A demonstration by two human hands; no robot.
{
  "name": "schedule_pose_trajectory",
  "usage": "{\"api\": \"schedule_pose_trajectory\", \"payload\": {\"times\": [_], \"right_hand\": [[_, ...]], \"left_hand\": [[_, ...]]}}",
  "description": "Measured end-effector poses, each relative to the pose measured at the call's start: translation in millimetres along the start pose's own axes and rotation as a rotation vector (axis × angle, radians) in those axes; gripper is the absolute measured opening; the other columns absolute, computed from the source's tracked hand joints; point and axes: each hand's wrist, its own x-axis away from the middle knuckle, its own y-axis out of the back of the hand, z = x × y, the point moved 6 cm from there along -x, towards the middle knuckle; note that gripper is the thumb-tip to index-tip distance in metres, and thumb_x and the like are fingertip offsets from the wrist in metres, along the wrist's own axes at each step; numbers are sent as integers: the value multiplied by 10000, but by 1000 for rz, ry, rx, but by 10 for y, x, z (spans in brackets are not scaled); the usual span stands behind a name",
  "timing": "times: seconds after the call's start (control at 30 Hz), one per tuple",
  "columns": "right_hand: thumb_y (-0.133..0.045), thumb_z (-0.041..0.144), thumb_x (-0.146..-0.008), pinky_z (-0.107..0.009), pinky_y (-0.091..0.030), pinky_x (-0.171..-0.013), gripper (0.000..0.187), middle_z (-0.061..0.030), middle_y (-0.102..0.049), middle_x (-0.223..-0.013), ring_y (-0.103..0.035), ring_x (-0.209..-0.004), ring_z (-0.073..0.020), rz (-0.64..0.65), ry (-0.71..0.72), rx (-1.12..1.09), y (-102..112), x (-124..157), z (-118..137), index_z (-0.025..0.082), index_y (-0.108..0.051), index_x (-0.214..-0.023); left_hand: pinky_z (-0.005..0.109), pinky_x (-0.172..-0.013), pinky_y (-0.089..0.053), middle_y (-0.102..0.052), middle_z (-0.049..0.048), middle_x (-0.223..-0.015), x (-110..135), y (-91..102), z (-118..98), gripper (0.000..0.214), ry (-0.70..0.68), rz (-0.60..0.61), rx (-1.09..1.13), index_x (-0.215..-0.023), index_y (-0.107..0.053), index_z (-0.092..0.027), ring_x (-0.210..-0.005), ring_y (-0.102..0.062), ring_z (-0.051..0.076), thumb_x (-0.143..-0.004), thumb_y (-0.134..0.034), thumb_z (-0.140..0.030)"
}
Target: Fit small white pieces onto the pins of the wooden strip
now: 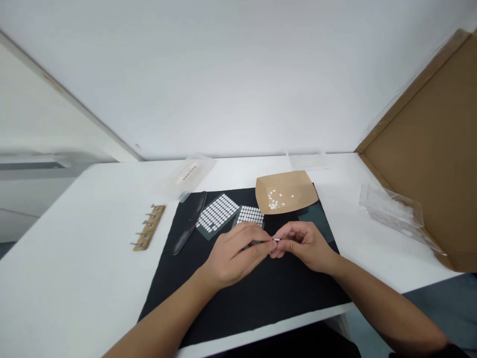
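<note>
My left hand (pixel 234 251) and my right hand (pixel 303 243) meet over a black mat (pixel 261 298), fingertips pinched together on a tiny white piece (pixel 276 239). Just behind my hands lie two clear sheets of small white pieces in rows, the larger sheet (pixel 217 213) to the left and the smaller sheet (pixel 250 215) partly hidden by my left fingers. A brown paper tray (pixel 294 185) behind them holds several loose white pieces.
A wooden strip with metal pins (pixel 149 227) lies left of the mat. A dark curved tool (pixel 190 221) rests on the mat's left edge. A clear bag (pixel 192 174) sits at the back. A clear plastic box (pixel 395 211) and a cardboard panel (pixel 436 164) stand on the right.
</note>
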Motion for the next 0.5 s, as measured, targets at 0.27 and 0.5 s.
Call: {"api": "schedule_pose_trajectory", "payload": {"times": [0.27,0.5], "right_hand": [[-876,368,-892,-256,-656,-734,228,-42,-841,-859,-815,-778,-156,36,-57,-59,2,-13,-32,178,-780,-973],[-857,443,-895,-304,-648,-739,267,-46,-830,-885,-799,-801,-180,-61,19,110,93,-5,38,200,-774,-966]], "left_hand": [[315,-787,-598,-755,67,-981,-9,0,52,200,43,-35,112,-1135,-732,-173,-903,-708,181,-962,-720,-73],[285,-735,-597,-761,61,-966,-26,14,140,184,163,-148,96,-1053,-725,-182,-875,-708,165,-931,-748,-46]]}}
